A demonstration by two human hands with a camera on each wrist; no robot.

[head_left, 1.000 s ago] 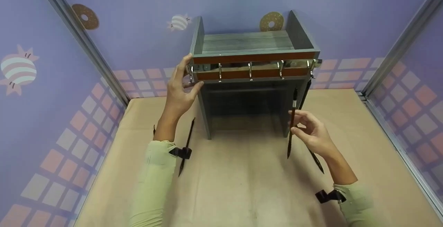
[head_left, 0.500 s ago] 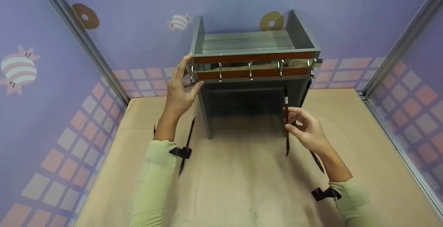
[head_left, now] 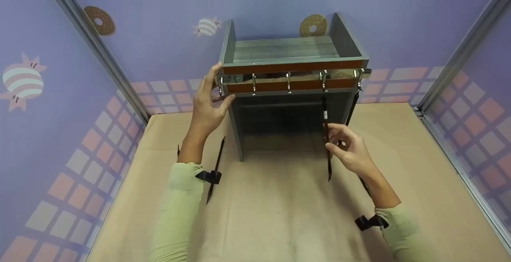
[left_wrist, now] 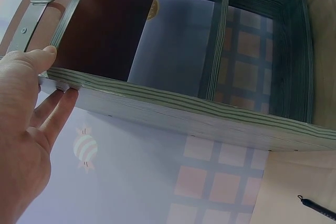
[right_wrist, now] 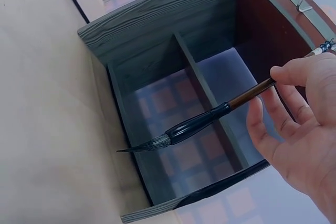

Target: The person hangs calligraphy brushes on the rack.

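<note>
The calligraphy brush [head_left: 327, 134] hangs upright below the fourth hook [head_left: 324, 79] of the rack [head_left: 293, 67], pinched by the right hand [head_left: 351, 152]. The left hand [head_left: 207, 102], fingers straight, presses the rack's left end. Another brush [head_left: 214, 170] lies on the surface [head_left: 279, 214] at near left.

A grey wood-grain rack [head_left: 285, 50] with a matt, streaked finish carries glossy reddish-brown front panels [head_left: 293, 67] and a polished chrome rail of metal hooks [head_left: 288, 81]. The calligraphy brush [right_wrist: 210, 116] shows a lacquered brown wooden shaft, a shiny black ferrule and dark bristles. Beneath lies a matt tan cloth-like table cover [head_left: 279, 214]; sleeves [head_left: 175, 214] are pale green fabric.
</note>
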